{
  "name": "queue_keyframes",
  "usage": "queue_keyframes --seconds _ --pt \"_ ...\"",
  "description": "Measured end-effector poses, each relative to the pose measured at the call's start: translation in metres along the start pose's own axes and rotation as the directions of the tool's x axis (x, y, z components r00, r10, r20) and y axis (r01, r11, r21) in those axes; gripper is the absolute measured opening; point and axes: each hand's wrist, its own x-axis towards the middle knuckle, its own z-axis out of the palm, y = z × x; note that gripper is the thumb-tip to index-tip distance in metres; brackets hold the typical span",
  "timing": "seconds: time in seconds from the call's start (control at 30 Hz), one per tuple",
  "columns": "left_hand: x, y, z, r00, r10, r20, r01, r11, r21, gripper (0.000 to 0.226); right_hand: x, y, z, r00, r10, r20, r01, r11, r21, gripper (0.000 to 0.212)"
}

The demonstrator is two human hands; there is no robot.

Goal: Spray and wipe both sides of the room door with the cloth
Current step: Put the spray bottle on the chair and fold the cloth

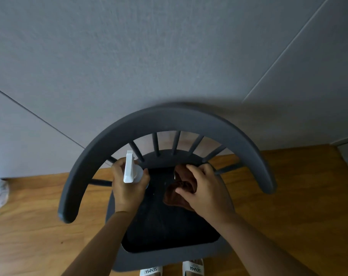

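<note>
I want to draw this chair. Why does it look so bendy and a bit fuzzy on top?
Head view: the wide lens bows the chair and the wall lines; the chair's top edge is smeared by motion blur; the light is dim, but the bottle and cloth stay fairly sharp.

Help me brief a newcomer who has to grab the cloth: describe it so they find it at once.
Start at the dark grey chair with the curved spindle back, standing on the wooden floor. On its black seat, the right hand grips the cloth. It is crumpled and reddish brown, unlike the white spray bottle held by the left hand.
</note>
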Motion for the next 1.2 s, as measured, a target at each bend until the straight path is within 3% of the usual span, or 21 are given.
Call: queue_keyframes --seconds 0.3,0.53,0.6,0.7,0.77,0.83,0.9,1.03,1.2 --pt "0.015 -0.022 0.001 1.000 -0.005 -0.010 0.005 1.000 -0.012 0.072 0.015 0.005 0.029 0.998 -0.043 -0.043 0.045 0.998 0.036 0.078" --pt "0.000 -0.027 -0.011 0.999 0.038 -0.004 -0.038 0.996 0.081 0.090 0.018 0.007 0.031 0.991 -0.071 -0.110 0.082 0.992 0.092 0.076" --pt "-0.021 -0.030 -0.013 0.990 0.062 -0.125 -0.051 0.995 0.086 0.078 0.017 0.008 0.028 0.988 -0.088 -0.129 0.104 0.987 0.123 0.079" --pt "-0.062 -0.033 -0.013 0.947 0.205 -0.247 -0.180 0.976 0.123 0.039 0.012 0.012 0.023 0.985 -0.111 -0.134 0.133 0.978 0.161 0.089" --pt "-0.075 -0.018 -0.010 0.986 0.119 -0.118 -0.112 0.991 0.067 0.019 0.010 0.014 0.020 0.991 -0.097 -0.088 0.114 0.971 0.208 0.101" --pt "-0.076 0.012 -0.002 0.987 -0.005 0.163 0.000 1.000 0.027 0.003 0.007 0.015 0.018 0.994 -0.096 -0.044 0.105 0.956 0.274 0.109" --pt "-0.072 0.039 0.011 0.924 -0.073 0.376 0.075 0.997 0.008 0.028 0.004 0.016 0.016 0.988 -0.143 -0.056 0.153 0.944 0.292 0.108" --pt "-0.055 0.053 0.035 0.869 -0.280 0.408 0.285 0.957 0.050 0.052 -0.002 0.017 0.011 0.977 -0.205 -0.062 0.213 0.959 0.189 0.111" --pt "-0.048 0.049 0.038 0.852 -0.275 0.446 0.309 0.951 -0.005 0.011 -0.006 0.023 0.007 0.978 -0.210 0.001 0.203 0.943 0.263 0.115"
